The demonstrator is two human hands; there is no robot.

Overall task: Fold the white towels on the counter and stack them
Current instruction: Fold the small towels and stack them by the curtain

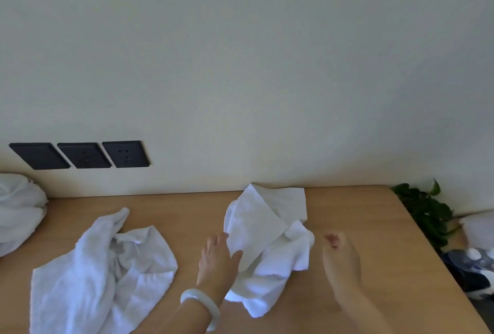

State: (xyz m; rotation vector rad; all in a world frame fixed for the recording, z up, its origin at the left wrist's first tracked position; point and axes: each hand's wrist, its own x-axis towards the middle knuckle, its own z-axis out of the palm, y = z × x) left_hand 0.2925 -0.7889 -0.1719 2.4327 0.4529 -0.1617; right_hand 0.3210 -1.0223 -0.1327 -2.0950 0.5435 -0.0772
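Light wooden table (347, 205) against the wall. Large crumpled white terry towel (107, 267) near-left. Smaller bunched white towel (267, 234) centre: soft, light, limp; best pinched at corners. Left hand (217, 261) flat, fingers straight, touching its left edge. Right hand (340, 256) just right of it, loosely curled, empty.

No text, label, brand, number or sign can be read anywhere in the frame; the dark wall plates (80, 155) at middle left carry no legible markings.
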